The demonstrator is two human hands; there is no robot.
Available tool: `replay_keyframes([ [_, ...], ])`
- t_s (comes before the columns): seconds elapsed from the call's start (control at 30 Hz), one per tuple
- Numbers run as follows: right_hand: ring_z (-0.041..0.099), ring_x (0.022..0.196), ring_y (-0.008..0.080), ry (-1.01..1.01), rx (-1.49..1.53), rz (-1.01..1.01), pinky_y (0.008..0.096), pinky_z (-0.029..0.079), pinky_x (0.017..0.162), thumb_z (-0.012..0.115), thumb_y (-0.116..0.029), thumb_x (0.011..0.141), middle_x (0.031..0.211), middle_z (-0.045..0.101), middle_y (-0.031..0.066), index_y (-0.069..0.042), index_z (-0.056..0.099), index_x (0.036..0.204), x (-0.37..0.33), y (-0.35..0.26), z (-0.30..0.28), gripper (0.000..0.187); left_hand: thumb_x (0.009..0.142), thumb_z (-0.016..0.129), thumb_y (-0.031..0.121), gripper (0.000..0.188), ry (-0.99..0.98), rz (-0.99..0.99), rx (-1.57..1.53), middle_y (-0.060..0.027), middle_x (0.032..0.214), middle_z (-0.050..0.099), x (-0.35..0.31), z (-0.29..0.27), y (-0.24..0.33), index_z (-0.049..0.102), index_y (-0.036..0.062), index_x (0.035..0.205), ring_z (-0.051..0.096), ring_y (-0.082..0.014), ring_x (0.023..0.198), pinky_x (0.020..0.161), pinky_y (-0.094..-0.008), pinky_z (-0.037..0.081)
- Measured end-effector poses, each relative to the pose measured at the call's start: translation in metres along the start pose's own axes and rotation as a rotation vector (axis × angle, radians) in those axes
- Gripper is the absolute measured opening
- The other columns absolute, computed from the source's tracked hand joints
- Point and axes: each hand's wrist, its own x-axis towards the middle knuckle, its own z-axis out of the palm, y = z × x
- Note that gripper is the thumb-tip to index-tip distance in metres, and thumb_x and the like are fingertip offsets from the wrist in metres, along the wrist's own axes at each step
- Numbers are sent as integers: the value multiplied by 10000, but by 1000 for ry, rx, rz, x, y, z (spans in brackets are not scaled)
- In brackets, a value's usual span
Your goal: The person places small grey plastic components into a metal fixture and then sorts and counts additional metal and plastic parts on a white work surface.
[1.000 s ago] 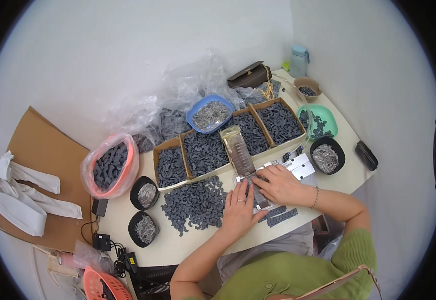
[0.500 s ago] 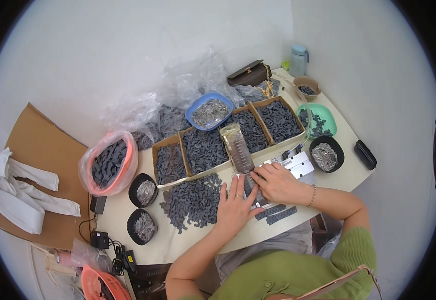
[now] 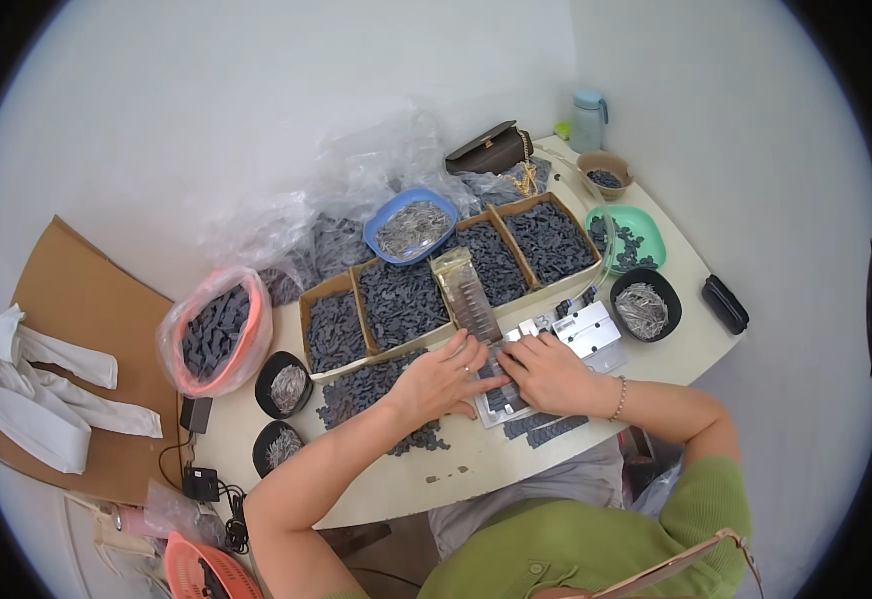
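Observation:
A metal fixture (image 3: 496, 411) with small dark grey plastic pieces in it lies near the table's front edge. At its left side is my left hand (image 3: 441, 379), thumb and index finger apart, the other fingers bent. My right hand (image 3: 548, 373) rests over the fixture's right part, fingers bent together and pressed down; whatever is under the fingertips is hidden. Beyond the hands, a long transparent slotted holder (image 3: 468, 295) leans across the carton's front edge. Joined strips of dark pieces (image 3: 556, 429) lie in front of the fixture. A pile of loose dark pieces (image 3: 361, 391) spreads to the left.
A divided carton (image 3: 361, 311) of dark pieces stands behind. A blue bowl (image 3: 371, 222) and black bowls (image 3: 664, 324) (image 3: 266, 387) hold thin metal pins. A green bowl (image 3: 653, 222), a glasses case (image 3: 726, 303), a bag (image 3: 491, 150) and a pink basket (image 3: 253, 339) stand around.
My left hand has gone from lying spread out to bent fingers, shifting left and up along the fixture, its forearm swinging left. My right hand stays on the fixture. The view has shifted slightly.

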Motion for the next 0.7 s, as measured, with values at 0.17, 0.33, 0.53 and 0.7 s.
replay_keyframes([
  [0.17,532,970,253,13,65,-6,365,413,819,658,-136,679,1068,566,103,-17,601,1150,2,8,-4,490,723,532,623,778,-16,26,30,-98,1265,496,-2,4,-2,343,368,1434,418,-263,1225,1126,-457,270],
  [0.33,531,974,255,14,55,7,372,413,823,655,-136,684,1059,563,98,-40,601,1155,4,12,0,484,717,543,611,782,9,30,36,-94,1233,506,-1,5,-7,341,371,1433,430,-253,1207,1125,-455,279],
  [0.53,525,949,246,55,26,-34,357,406,806,667,-157,674,1015,560,101,-22,607,1134,7,14,0,483,745,619,522,733,71,-85,-93,-104,1178,522,-8,-3,0,400,301,1409,484,-262,1127,1095,-456,308],
  [0.7,521,954,245,51,36,-7,361,405,816,661,-149,667,1014,560,102,-13,612,1151,8,16,2,505,786,696,335,582,249,-414,-325,-133,1139,521,-19,-1,19,521,185,1320,498,-291,1073,1036,-469,347],
])
